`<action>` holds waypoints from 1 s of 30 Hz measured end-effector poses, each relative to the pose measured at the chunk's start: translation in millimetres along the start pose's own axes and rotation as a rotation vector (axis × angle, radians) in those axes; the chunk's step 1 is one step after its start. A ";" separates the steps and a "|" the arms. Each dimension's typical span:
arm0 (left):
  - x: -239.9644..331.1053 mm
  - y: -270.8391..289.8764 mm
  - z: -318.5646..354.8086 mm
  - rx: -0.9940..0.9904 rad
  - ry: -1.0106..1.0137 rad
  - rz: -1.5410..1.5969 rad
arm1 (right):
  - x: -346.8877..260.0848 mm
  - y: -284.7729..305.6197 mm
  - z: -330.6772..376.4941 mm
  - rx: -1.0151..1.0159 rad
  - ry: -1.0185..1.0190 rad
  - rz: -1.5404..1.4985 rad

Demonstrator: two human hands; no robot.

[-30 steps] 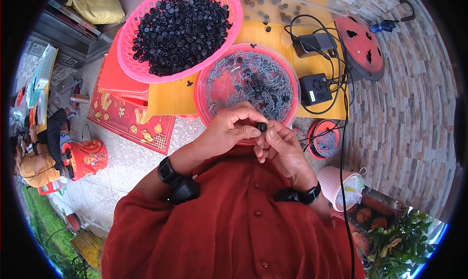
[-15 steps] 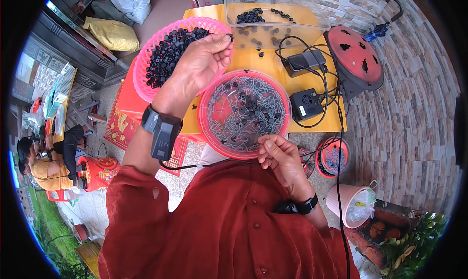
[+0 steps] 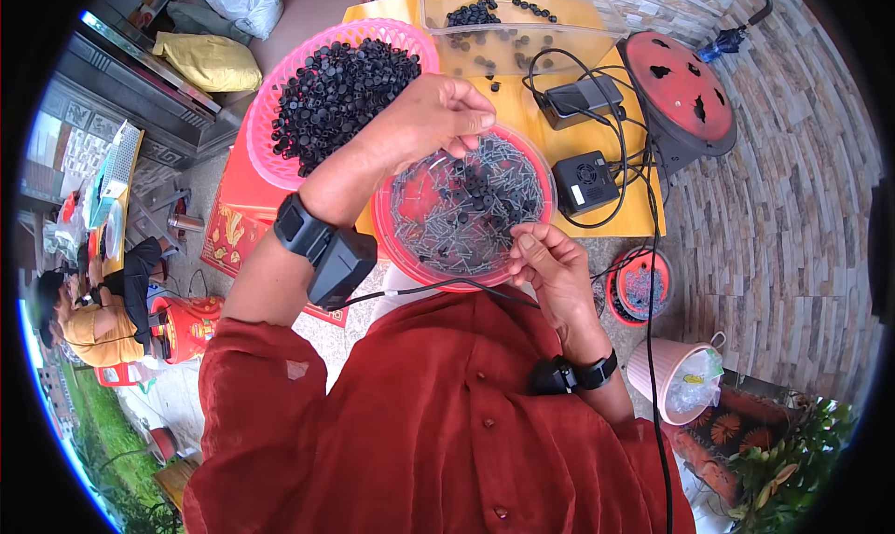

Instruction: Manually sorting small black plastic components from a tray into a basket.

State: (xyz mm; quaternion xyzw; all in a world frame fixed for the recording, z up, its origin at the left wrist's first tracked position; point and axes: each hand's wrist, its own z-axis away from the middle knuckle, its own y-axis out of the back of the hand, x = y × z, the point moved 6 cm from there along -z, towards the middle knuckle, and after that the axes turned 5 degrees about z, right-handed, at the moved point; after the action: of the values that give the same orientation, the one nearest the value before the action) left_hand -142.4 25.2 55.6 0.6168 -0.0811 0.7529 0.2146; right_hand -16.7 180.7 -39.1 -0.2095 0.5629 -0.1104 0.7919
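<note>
– Hovering where, that left hand (image 3: pixel 436 116)?
– Above the red basin (image 3: pixel 383 219), thumb and fingers drawn close; whether they pinch anything, I can't tell.
– And the right hand (image 3: pixel 552 265)?
– By its rim, fingers curled, grip unclear. Grey screws (image 3: pixel 438 228) lie between the hands, black caps (image 3: pixel 331 100) left of the left one.

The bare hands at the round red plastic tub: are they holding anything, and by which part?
It cannot be told: the bare left hand and bare right hand each have thumb near fingers, but no item shows clearly.
</note>
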 end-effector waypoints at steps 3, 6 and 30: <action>-51.0 -12.2 14.1 -0.012 0.067 -0.277 | -6.1 0.5 -5.9 0.052 0.038 0.098; -75.5 -12.5 26.8 0.137 -0.216 -0.658 | -10.9 -3.4 -14.3 0.044 0.094 0.244; -116.9 1.3 58.2 -0.006 0.218 0.620 | -15.3 -44.9 -44.2 0.016 0.389 1.189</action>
State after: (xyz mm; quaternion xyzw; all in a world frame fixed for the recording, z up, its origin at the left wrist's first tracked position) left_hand -73.8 -24.6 -43.7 0.4780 -0.2437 0.8437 -0.0158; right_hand -60.7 137.9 -18.0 0.1693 0.7164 0.3086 0.6024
